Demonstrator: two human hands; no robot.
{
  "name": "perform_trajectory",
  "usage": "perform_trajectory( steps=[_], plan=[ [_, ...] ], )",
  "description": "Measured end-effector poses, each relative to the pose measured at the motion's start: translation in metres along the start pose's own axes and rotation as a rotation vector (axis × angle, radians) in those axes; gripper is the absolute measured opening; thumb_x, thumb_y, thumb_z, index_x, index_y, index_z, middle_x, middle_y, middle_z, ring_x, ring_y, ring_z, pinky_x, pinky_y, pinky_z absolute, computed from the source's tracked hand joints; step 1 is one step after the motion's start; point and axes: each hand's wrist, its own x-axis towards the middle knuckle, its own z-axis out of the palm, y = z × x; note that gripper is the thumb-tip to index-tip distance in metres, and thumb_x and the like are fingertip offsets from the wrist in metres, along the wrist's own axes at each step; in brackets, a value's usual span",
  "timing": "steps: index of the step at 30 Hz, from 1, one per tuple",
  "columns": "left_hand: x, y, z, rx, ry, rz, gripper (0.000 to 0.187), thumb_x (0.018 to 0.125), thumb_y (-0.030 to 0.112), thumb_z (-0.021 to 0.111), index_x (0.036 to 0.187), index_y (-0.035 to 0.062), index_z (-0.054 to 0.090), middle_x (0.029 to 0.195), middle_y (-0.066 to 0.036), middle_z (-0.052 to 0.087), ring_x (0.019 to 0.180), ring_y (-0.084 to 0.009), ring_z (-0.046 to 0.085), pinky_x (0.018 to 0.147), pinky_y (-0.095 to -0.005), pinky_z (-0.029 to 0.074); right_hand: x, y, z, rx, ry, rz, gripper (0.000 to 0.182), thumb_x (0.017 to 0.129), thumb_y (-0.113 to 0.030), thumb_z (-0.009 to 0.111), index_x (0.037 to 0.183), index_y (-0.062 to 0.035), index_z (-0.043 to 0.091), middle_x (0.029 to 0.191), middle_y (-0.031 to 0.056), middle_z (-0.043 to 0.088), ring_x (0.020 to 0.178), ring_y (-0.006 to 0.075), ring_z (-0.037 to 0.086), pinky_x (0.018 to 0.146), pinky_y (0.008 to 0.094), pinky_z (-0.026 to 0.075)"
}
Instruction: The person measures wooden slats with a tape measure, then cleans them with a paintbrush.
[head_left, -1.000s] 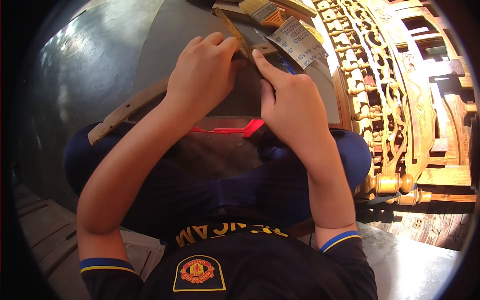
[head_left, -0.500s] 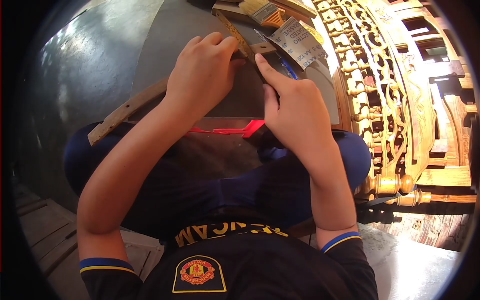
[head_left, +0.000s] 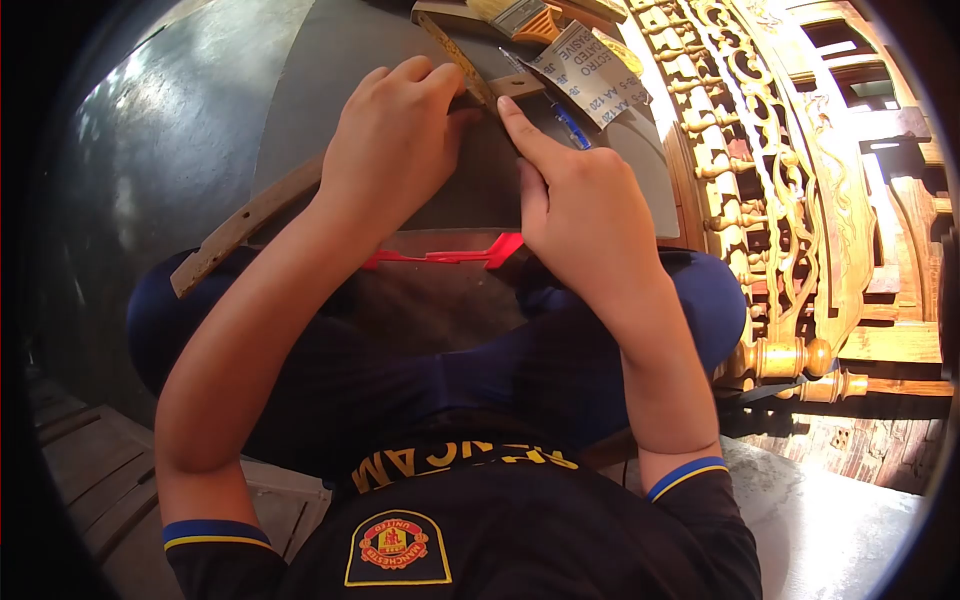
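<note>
A curved strip of wood (head_left: 240,222) with small holes runs from the lower left, under my left forearm, to a drilled end (head_left: 519,88) past my fingers. My left hand (head_left: 395,135) is closed with its fingers curled round the wood, which it partly hides. Crossing the wood is a long, narrow, yellowish speckled blade-like strip (head_left: 455,58); its near end is hidden in my right hand. My right hand (head_left: 582,195) is closed on that end, index finger stretched along it. I cannot make out its exact kind.
Beyond my hands lie a sheet of sandpaper (head_left: 590,75), a paintbrush (head_left: 525,22) and a blue pen-like item (head_left: 572,127) on the grey board (head_left: 330,75). A red plastic piece (head_left: 440,256) lies between my knees. Carved wooden furniture (head_left: 775,180) stands at the right.
The view has shifted slightly. My right hand and the blade-like strip have slid a little forward and left across the wood. My left hand keeps its hold.
</note>
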Motion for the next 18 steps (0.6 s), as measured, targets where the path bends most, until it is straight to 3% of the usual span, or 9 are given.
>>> perform_trajectory(
  steps=[4,8,14,18],
  plan=[
    [-0.003,0.0,0.005,-0.011,0.015,0.003,0.019,0.091,0.015,0.08,0.101,0.0027,0.071,0.098,-0.012,0.072,0.091,-0.037,0.069,0.082,-0.0475,0.055,-0.042,-0.006,-0.021,0.087,-0.066,0.093,0.057,0.097,-0.002,0.065,0.153,-0.014,0.062,0.072,0.0231,0.065,0.064,0.043,0.066,0.063,0.0458,0.051],
    [-0.004,0.0,0.005,-0.003,0.031,0.011,0.019,0.091,0.016,0.08,0.101,0.0027,0.071,0.098,-0.012,0.072,0.091,-0.037,0.069,0.082,-0.0476,0.055,-0.059,0.001,-0.025,0.171,-0.017,0.091,0.056,0.097,-0.003,0.066,0.152,-0.0148,0.064,0.075,0.0252,0.064,0.064,0.0426,0.064,0.062,0.0477,0.048],
    [-0.001,0.001,0.001,0.011,-0.011,-0.002,0.019,0.091,0.016,0.08,0.1,0.0026,0.071,0.098,-0.012,0.072,0.091,-0.037,0.069,0.082,-0.0473,0.055,-0.007,0.009,-0.014,0.05,-0.044,-0.035,0.052,0.098,-0.007,0.061,0.149,-0.0078,0.063,0.071,0.0217,0.066,0.064,0.0409,0.066,0.065,0.0514,0.053],
    [-0.003,0.0,0.005,-0.008,0.02,0.007,0.019,0.09,0.015,0.08,0.1,0.0025,0.071,0.097,-0.012,0.072,0.092,-0.0375,0.069,0.083,-0.0475,0.055,-0.038,-0.002,-0.021,0.071,-0.049,0.015,0.052,0.099,-0.007,0.061,0.15,-0.008,0.063,0.07,0.0205,0.066,0.064,0.0405,0.067,0.065,0.0511,0.053]
  ],
)
